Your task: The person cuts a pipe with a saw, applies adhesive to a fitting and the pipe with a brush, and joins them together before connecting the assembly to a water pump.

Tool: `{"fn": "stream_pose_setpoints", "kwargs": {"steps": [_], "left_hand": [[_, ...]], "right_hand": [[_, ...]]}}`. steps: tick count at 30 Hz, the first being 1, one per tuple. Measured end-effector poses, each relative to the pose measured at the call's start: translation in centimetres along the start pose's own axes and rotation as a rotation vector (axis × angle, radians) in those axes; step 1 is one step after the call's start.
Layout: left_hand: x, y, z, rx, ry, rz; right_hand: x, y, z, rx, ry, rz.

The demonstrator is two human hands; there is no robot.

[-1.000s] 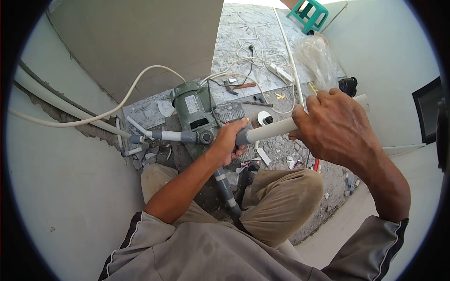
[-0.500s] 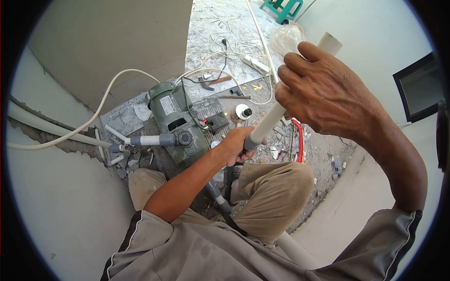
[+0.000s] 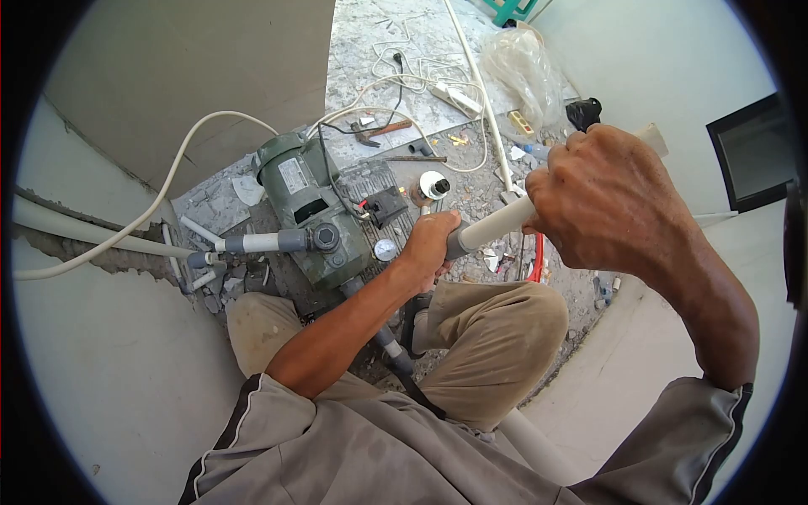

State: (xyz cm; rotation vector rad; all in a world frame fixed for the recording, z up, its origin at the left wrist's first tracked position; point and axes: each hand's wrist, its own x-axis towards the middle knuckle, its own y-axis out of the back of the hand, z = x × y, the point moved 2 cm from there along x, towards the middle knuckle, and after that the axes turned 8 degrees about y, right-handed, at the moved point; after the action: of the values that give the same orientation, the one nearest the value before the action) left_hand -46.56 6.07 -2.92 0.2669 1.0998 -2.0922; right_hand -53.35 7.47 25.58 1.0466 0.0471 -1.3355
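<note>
My left hand (image 3: 433, 248) is closed around a grey pipe fitting (image 3: 455, 242) in front of my knees. A white PVC pipe (image 3: 498, 225) runs from that fitting up to the right, and its end is inside the fitting. Higher up, my right hand (image 3: 598, 198) wraps round the same pipe, whose far end sticks out beyond the knuckles. Left of my left hand stands a green water pump (image 3: 295, 185) with a grey and white pipe (image 3: 261, 242) joined to its side. A pressure gauge (image 3: 385, 249) sits close to my left wrist.
Beyond my hands lie a white container with a black cap (image 3: 435, 185), a hammer (image 3: 387, 130), a power strip (image 3: 456, 99) and loose cables. A red hose (image 3: 536, 259) lies among rubble at right. Clear plastic bag (image 3: 526, 71) at the back; walls stand on both sides.
The pipe has tilted lower toward the right. My right hand has moved right and down with it, while my left hand stays on the fitting.
</note>
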Motion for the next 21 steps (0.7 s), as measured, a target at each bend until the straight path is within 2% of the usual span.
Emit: {"fn": "stream_pose_setpoints", "kwargs": {"steps": [7,11,13,14,16,17,19,20,21], "left_hand": [[0.1,-0.4,1.2,-0.002,-0.177,0.094],[-0.1,0.2,2.7,0.069,-0.168,0.119],[-1.2,0.5,4.4,0.089,-0.123,0.143],[-1.3,1.0,5.0,0.109,-0.087,0.089],[-1.9,1.4,6.2,0.118,-0.097,0.029],[-2.2,1.6,6.7,0.120,-0.101,0.003],[-2.4,1.8,7.6,0.075,-0.139,0.082],[-2.3,2.0,7.8,0.070,-0.150,0.112],[-2.4,2.1,8.0,0.070,-0.158,0.140]], "right_hand": [[0.1,0.3,1.1,0.033,-0.065,-0.054],[0.2,0.3,1.7,0.061,-0.094,-0.030],[0.4,-0.8,2.3,-0.011,-0.093,0.161],[0.5,-1.3,2.6,-0.052,-0.094,0.259],[-0.3,-0.8,2.8,-0.165,-0.129,0.796],[-0.7,-1.5,1.8,-0.037,-0.243,0.938],[-1.6,-3.2,-0.3,0.260,-0.411,1.282],[-0.6,-5.4,-2.1,0.756,-0.473,1.331],[1.4,-7.9,-4.2,1.405,-0.519,1.272]]}}
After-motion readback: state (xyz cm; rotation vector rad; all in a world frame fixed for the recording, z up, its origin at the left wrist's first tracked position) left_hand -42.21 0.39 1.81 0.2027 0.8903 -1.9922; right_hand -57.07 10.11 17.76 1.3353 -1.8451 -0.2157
